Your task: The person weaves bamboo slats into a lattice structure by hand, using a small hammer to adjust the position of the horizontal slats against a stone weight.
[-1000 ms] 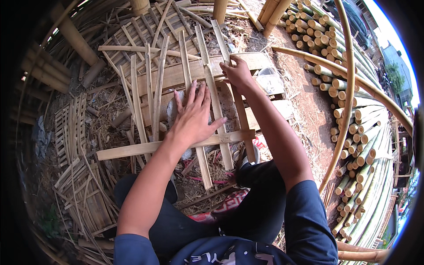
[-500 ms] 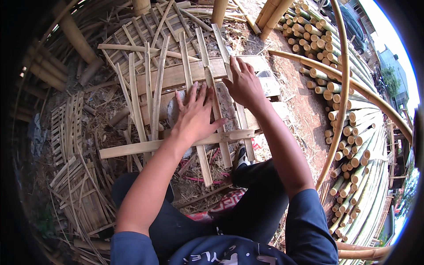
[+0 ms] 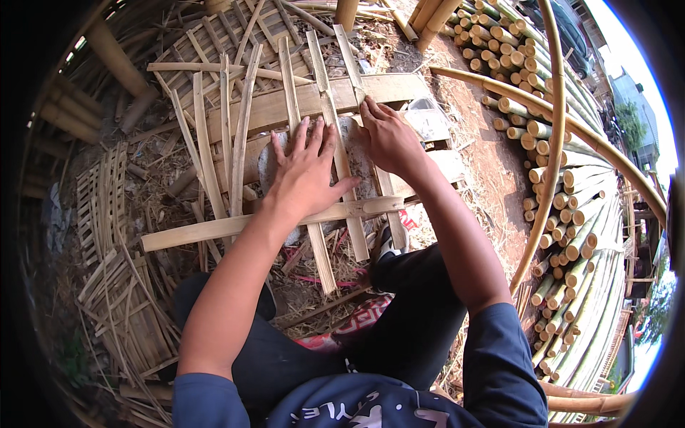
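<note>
Bamboo slats (image 3: pixel 325 100) fan out lengthwise in front of the person, flat split strips lying side by side, and one long crosswise slat (image 3: pixel 235 227) runs over and under them just nearer the body than both hands. The left hand (image 3: pixel 303 171) lies flat with fingers spread wide, palm down across two or three of the upright strips, apparently pinning them so the weave cannot slide. Just beside it, the right hand (image 3: pixel 385 135) has its fingers curled down against the edge of a neighbouring strip; whether it pinches that strip or only pushes it sideways I cannot tell, fingertips being tucked under. Beneath both hands sits a wide wooden plank (image 3: pixel 285 107), seemingly the firm base for pressing. Out beyond the left hand lie finished woven bamboo panels (image 3: pixel 100 207) and loose offcuts. Beyond the right hand, a stack of round bamboo poles (image 3: pixel 564 214) shows its cut ends, with a long curved pole (image 3: pixel 553 121) arching over it. The ground (image 3: pixel 492 164) is bare earth, littered with shavings.
</note>
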